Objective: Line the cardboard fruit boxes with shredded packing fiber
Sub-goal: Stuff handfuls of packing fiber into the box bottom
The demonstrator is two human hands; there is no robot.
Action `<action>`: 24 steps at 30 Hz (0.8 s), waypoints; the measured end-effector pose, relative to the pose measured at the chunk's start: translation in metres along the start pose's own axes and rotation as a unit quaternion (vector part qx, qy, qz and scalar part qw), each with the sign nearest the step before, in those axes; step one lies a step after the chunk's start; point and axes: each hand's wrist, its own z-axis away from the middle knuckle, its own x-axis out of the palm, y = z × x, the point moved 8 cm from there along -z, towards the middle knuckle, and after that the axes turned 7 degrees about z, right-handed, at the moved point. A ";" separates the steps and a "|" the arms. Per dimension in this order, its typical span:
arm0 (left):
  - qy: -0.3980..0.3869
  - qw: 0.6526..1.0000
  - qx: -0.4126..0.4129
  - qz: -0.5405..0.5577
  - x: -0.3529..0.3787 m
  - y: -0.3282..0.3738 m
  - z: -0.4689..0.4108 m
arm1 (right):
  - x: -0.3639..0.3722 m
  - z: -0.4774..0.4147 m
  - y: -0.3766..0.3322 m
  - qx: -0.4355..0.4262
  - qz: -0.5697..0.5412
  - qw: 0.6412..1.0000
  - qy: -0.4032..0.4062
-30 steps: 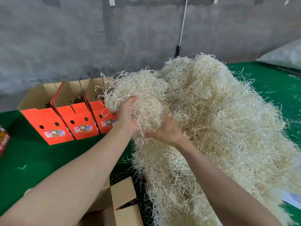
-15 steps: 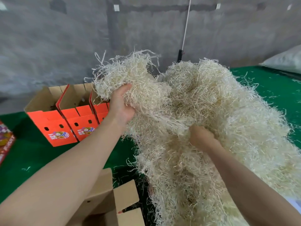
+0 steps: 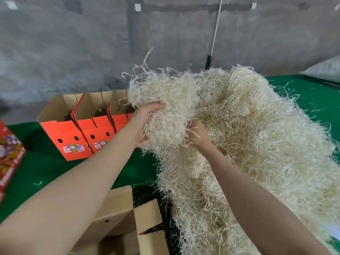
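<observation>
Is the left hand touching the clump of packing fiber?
Touching. The head view shows the left hand curled round the fiber clump, with strands lying over its fingers.

Right half of the table (image 3: pixel 46 172) is blocked, near edge to far, by the fiber heap (image 3: pixel 266 144). A fiber clump (image 3: pixel 165 111) held aloft partly hides the rightmost of the orange boxes (image 3: pixel 73 137) at far left. A brown box (image 3: pixel 117 208) occupies near centre. The bare green strip between them is passable, bounded at left by a printed carton (image 3: pixel 9 159).
</observation>
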 end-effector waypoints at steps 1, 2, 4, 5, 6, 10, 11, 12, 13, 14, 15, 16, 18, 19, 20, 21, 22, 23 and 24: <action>0.008 0.994 -0.006 -0.111 -0.009 -0.004 -0.001 | -0.008 -0.003 0.005 0.006 -0.008 1.000 0.010; -0.003 0.980 -0.014 -0.199 -0.014 -0.009 -0.001 | -0.014 -0.002 0.011 0.020 -0.049 0.999 0.011; -0.054 0.946 -0.066 -0.313 -0.019 -0.026 0.002 | -0.031 -0.005 0.012 0.007 -0.013 0.999 0.049; -0.084 0.923 -0.105 -0.361 -0.023 -0.038 0.004 | -0.038 -0.009 0.011 0.001 0.048 0.997 0.064; -0.108 0.897 -0.140 -0.404 -0.028 -0.050 0.006 | -0.049 -0.011 0.012 -0.004 0.087 0.992 0.091; -0.105 0.883 -0.151 -0.432 -0.055 -0.057 0.012 | -0.096 -0.015 0.032 0.003 0.229 0.958 0.171; -0.075 0.897 -0.151 -0.408 -0.066 -0.053 0.013 | -0.104 -0.016 0.042 0.026 0.283 0.945 0.160; -0.041 0.914 -0.150 -0.375 -0.076 -0.047 0.017 | -0.107 -0.015 0.049 0.041 0.327 0.935 0.131; -0.011 0.930 -0.146 -0.337 -0.084 -0.041 0.020 | -0.105 -0.014 0.051 0.035 0.362 0.927 0.089; 0.015 0.943 -0.136 -0.303 -0.091 -0.035 0.023 | -0.101 -0.013 0.046 0.021 0.363 0.930 0.048; 0.032 0.953 -0.115 -0.279 -0.096 -0.027 0.026 | -0.097 -0.009 0.038 0.009 0.354 0.935 0.013; 0.043 0.961 -0.092 -0.256 -0.097 -0.019 0.030 | -0.093 -0.005 0.025 -0.007 0.354 0.935 -0.009; 0.047 0.976 -0.050 -0.208 -0.096 -0.001 0.041 | -0.093 0.008 -0.015 -0.070 0.419 0.905 0.001; 0.047 0.981 -0.037 -0.186 -0.095 0.008 0.047 | -0.095 0.017 -0.037 -0.106 0.446 0.888 0.018; 0.049 0.985 -0.029 -0.165 -0.095 0.016 0.053 | -0.095 0.029 -0.061 -0.151 0.439 0.885 0.030; 0.052 0.988 -0.022 -0.147 -0.096 0.023 0.061 | -0.092 0.043 -0.084 -0.199 0.384 0.901 0.025; 0.047 0.990 -0.010 -0.134 -0.097 0.031 0.070 | -0.083 0.060 -0.105 -0.243 0.291 0.925 -0.008; 0.040 0.992 0.004 -0.122 -0.099 0.037 0.078 | -0.066 0.078 -0.123 -0.277 0.179 0.942 -0.069; 0.033 0.994 0.015 -0.107 -0.101 0.043 0.087 | -0.046 0.097 -0.138 -0.298 0.081 0.941 -0.139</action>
